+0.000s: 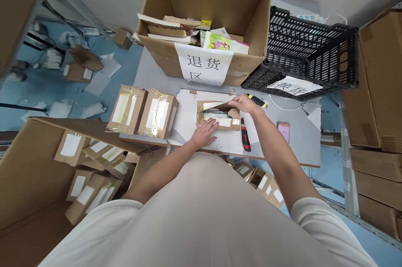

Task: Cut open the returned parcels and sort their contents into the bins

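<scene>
On the table in front of me lies a small cardboard box [234, 123] with its top partly lifted, and pale, book-like contents show through the gap. My left hand [204, 134] rests on the box's near left edge, fingers stretched out and holding nothing. With bent fingers, my right hand [245, 104] grips the raised cardboard flap [221, 107] at the far right. A red and black utility knife [245, 136] lies just right of the box. Behind my right hand is a yellow and black object [257, 100], partly hidden.
Two taped parcels [158, 114] stand at left. Behind are a large carton [163, 60] of books and a black plastic crate [333, 66]. A phone [283, 132] lies at right. Below left, an open carton [28, 158] holds several parcels. Stacked boxes [377, 166] flank the right.
</scene>
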A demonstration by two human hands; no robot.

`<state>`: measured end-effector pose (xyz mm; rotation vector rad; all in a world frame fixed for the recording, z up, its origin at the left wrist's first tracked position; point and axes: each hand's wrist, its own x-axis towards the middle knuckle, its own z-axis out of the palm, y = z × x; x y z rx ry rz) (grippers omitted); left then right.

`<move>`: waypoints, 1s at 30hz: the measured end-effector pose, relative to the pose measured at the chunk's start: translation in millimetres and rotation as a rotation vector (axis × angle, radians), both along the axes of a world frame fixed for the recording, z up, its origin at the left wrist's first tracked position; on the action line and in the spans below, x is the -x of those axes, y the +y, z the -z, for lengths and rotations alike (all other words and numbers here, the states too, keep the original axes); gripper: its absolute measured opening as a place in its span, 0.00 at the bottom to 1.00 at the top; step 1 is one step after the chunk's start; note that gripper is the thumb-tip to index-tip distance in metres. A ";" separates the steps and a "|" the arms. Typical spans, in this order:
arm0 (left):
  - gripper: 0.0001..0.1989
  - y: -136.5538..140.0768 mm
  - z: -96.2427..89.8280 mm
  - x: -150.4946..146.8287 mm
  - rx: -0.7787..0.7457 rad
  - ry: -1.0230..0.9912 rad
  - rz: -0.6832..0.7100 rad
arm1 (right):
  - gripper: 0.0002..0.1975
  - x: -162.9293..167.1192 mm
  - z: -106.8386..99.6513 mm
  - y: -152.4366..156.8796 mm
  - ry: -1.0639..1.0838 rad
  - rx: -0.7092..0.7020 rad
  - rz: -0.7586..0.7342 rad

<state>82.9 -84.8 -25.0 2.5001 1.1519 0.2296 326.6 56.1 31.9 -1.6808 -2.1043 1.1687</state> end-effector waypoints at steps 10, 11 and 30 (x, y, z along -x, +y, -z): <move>0.37 0.5 -0.4 -1.6 -0.018 0.038 -0.025 | 0.31 52.0 -15.0 -39.0 -0.342 -0.312 -0.360; 0.37 0.8 -0.9 -2.0 -0.018 0.041 -0.032 | 0.34 62.6 -13.7 -44.4 -0.414 -0.358 -0.450; 0.35 -6.2 1.3 -5.0 0.022 0.091 -0.046 | 0.20 142.2 -30.1 33.1 -0.530 -0.082 -0.708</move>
